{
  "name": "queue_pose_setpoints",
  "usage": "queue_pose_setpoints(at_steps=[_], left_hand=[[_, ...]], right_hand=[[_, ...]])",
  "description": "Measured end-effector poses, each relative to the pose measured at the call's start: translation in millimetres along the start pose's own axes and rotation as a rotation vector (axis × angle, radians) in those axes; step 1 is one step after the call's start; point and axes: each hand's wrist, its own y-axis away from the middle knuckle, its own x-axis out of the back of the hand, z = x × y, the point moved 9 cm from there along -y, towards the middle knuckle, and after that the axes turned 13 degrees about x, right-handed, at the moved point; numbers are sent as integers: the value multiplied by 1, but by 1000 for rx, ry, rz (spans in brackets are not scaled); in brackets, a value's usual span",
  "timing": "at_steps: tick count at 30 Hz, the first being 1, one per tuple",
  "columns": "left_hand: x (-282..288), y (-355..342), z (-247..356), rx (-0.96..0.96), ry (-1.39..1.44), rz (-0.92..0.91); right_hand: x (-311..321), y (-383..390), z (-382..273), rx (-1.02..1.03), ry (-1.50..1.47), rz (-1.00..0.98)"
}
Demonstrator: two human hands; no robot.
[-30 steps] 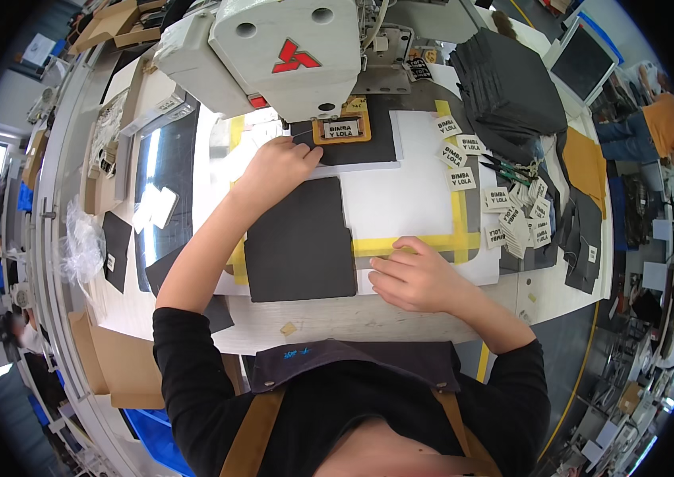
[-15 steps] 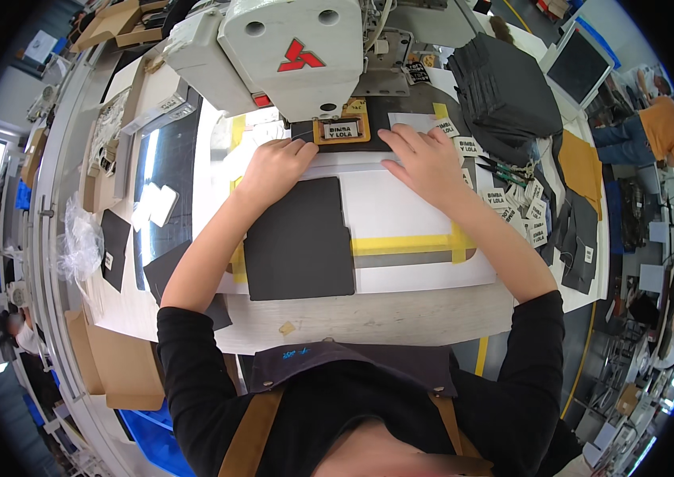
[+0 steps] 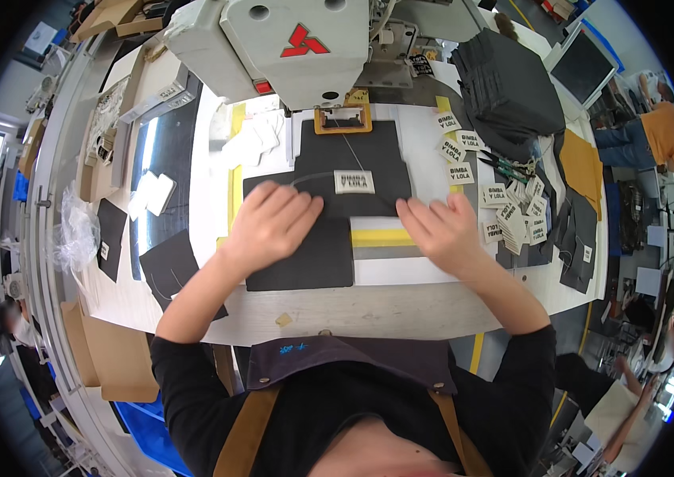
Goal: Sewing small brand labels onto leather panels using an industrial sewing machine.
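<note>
Half a second ago the labelled panel (image 3: 389, 163) lay under the machine (image 3: 293, 48) with its label (image 3: 354, 182) framed by the clamp (image 3: 342, 120); now it is drawn toward the person, the label well clear of the clamp's opening, and a thin thread (image 3: 352, 149) runs between the two. The panel lies in front of the clamp, its near part over the plain panel (image 3: 299, 266), whose top showed bare before. Both hands have come nearer the body. The left hand (image 3: 280, 221), slightly blurred, has its fingers bent close together at the panel's left near edge; whether they pinch it I cannot tell. The right hand (image 3: 442, 229), spread before, is now curled, with thumb and forefinger closed on the right near corner. Counted, there is one machine, one clamp, one label on the panel and one plain panel beneath. To the right lie four loose labels (image 3: 459, 173) by the yellow tape, a heap of labels (image 3: 516, 215) too overlapped to count, and one stack of black panels (image 3: 504, 87). Two black pieces (image 3: 112, 238) lie at the left.
</note>
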Motion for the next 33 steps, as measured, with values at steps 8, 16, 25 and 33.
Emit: queue_pose_setpoints(at_steps=[8, 16, 25, 33], left_hand=[[-1, 40, 36, 48, 101, -89], [-7, 56, 25, 220, 121, -113], [-13, 62, 16, 314, 188, -119], [-17, 61, 12, 364, 238, -118]], right_hand=[[8, 38, 15, -221, -65, -22], [-24, 143, 155, -639, -62, -291], [-11, 173, 191, -1071, -354, 255], [46, 90, 186, -897, -415, 134]])
